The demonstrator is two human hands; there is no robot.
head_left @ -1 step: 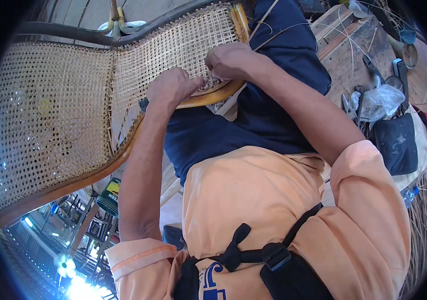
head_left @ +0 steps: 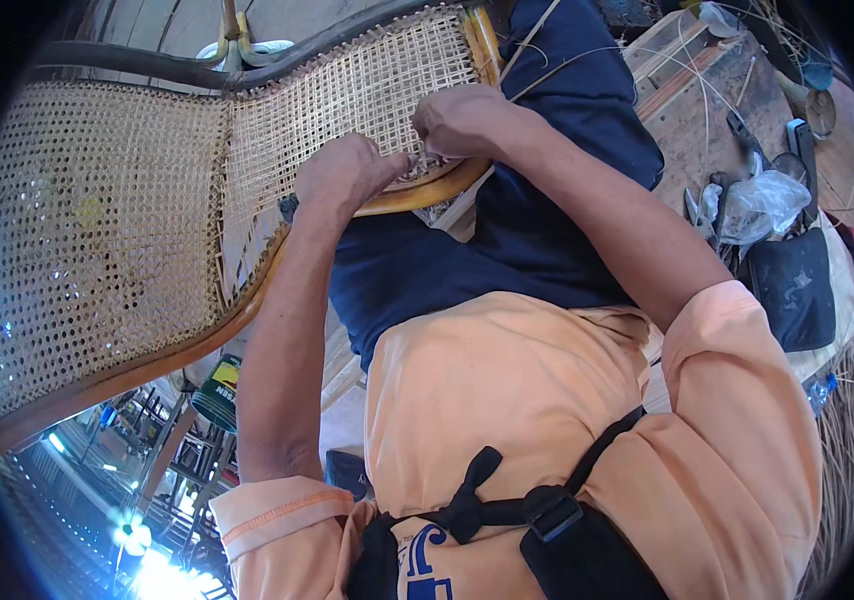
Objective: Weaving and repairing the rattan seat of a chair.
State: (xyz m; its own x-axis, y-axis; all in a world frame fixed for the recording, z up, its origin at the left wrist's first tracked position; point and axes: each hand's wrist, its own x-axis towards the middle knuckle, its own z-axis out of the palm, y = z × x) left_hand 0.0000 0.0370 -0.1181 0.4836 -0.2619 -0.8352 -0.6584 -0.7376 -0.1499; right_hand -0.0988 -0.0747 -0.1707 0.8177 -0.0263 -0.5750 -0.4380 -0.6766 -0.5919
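Note:
A curved wooden chair frame with woven cane webbing lies across my lap. Its left panel has a finished open weave, while the panel by my hands shows denser strands with loose ends along the near rail. My left hand is closed at that near edge of the weave, thumb pointing right. Just to its right, my right hand is curled closed with its fingertips down at the same edge. Whatever the fingers pinch is hidden or too small to make out.
At the right, a wooden board carries loose cane strands. Near it lie pliers, a clear plastic bag and a dark pouch. A green can stands below the chair frame. A bundle of cane lies at far right.

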